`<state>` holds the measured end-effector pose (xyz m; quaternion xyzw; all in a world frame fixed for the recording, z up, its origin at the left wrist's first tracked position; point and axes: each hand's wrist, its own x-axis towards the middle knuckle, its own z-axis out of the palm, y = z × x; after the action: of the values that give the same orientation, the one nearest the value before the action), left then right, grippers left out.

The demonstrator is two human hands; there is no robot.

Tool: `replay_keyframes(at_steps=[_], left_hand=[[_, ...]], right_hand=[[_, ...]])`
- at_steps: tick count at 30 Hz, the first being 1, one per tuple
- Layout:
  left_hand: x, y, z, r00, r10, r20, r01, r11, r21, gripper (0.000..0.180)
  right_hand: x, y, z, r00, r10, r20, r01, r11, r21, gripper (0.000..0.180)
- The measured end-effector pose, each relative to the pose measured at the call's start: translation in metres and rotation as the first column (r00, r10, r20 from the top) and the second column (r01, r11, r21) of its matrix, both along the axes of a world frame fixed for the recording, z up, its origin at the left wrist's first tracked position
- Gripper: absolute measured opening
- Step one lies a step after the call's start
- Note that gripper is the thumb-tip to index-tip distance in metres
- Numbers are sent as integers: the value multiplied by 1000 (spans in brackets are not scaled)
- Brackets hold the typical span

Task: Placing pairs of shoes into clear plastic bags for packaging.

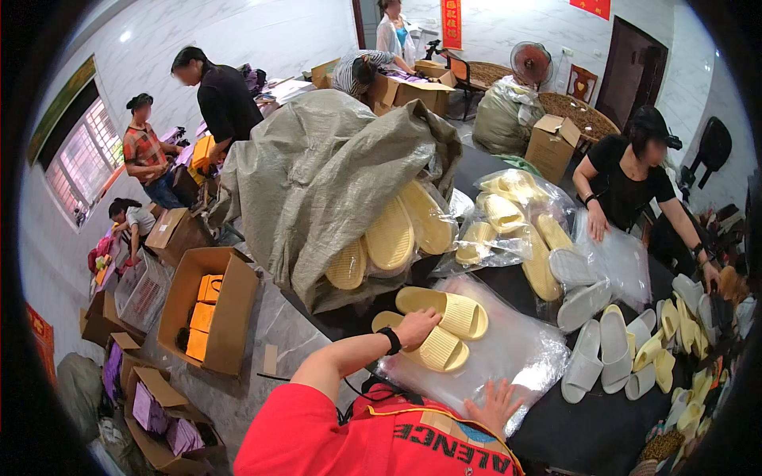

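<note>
Your left hand (419,328), with a black wristband (390,340) at the wrist, was closed on the adjoining edges of a pair of yellow slide sandals (463,316). They lay side by side, straps toward the right, over the far left part of a stack of clear plastic bags (528,349). Your right hand (495,406) rested on the near edge of that stack, empty, its fingers spread flat. The stack lay on the black counter (613,420) just in front of you.

Beyond your left hand, a large woven sack (309,166) slumped over bagged yellow slides (390,238). More yellow slides in clear bags (504,214) lay on the far side, and to the right of your stack stood a loose group of grey slides (583,362), with further yellow ones mixed in toward the right edge. At the far right, a co-worker in black (635,178) had one hand on a second stack of clear plastic (623,270). To the left, on the floor, a cardboard box (238,321) held orange packages (202,317).
</note>
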<state>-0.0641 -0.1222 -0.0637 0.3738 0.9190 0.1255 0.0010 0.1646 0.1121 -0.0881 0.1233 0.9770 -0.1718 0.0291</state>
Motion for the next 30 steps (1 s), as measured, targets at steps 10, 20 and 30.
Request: replay_keyframes(at_steps=[10, 20, 30], left_hand=[[2, -3, 0, 1000, -12, 4, 12, 1000, 25, 20], [2, -3, -6, 1000, 2, 8, -2, 998, 61, 22], [10, -3, -4, 999, 32, 34, -34, 997, 67, 22]], right_hand=[[5, 2, -17, 997, 15, -75, -12, 999, 32, 80], [3, 1, -13, 996, 27, -83, -21, 997, 72, 80], [8, 1, -9, 997, 8, -75, -6, 1000, 20, 78]])
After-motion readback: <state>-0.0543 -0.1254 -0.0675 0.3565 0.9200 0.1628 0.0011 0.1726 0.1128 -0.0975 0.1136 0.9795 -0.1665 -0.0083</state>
